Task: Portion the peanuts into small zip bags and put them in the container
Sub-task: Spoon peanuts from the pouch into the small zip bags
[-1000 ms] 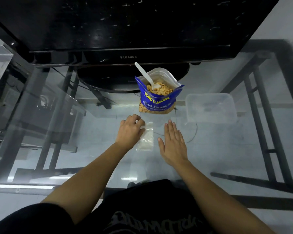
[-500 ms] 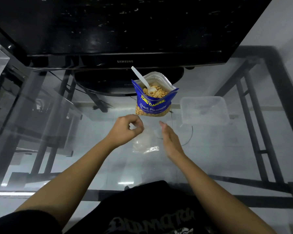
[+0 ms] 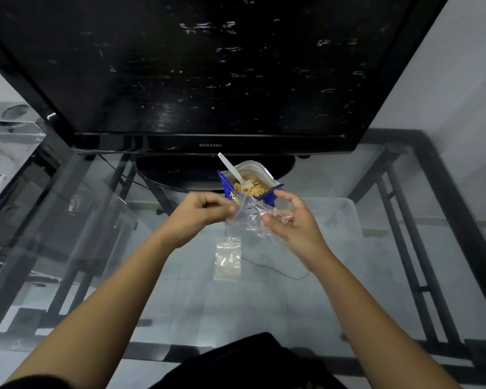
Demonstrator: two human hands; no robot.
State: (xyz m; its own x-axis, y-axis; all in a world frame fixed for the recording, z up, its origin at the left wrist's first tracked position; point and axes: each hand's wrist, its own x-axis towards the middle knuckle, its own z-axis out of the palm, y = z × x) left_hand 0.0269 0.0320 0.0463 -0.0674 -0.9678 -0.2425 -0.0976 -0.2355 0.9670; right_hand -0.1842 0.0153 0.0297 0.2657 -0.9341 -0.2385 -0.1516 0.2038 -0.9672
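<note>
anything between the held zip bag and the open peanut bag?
Nothing visible. Both hands, left hand and right hand, pinch the zip bag just in front of the peanut bag. The spoon stands in its mouth.

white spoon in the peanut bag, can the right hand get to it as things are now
Probably not yet: the right hand and the left hand both pinch the small zip bag. The white spoon stands just beyond, its handle clear above the peanut bag.
</note>
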